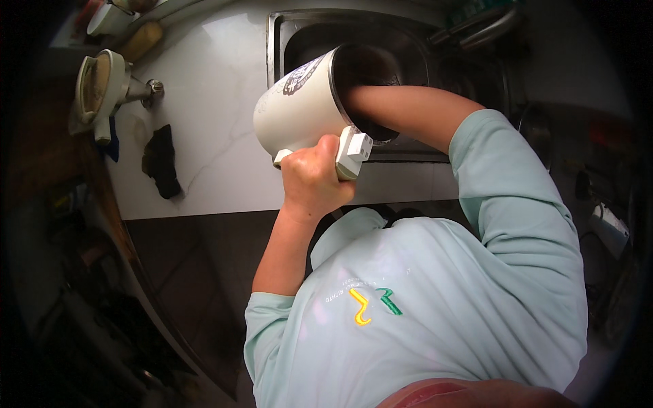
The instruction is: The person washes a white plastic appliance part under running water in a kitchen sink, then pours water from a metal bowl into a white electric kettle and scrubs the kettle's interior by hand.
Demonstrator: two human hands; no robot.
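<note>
A cream soymilk maker jug [291,117] with a metal-lined inside is tilted onto its side, its mouth facing right over the near left part of the steel sink [316,30]. My left hand [314,171] is wrapped around the jug's handle [348,162], at the counter's front edge. My right forearm [408,104] reaches through the mouth into the jug. The wall and the dark interior hide my right hand, so what it touches cannot be seen. Dark printing marks the jug's outer side.
On the left of the marbled white countertop [219,102] lies the soymilk maker's head [104,89], its metal shaft pointing right. A crumpled dark cloth [163,160] rests nearer the front edge. A metal faucet [484,30] extends over the sink's back right.
</note>
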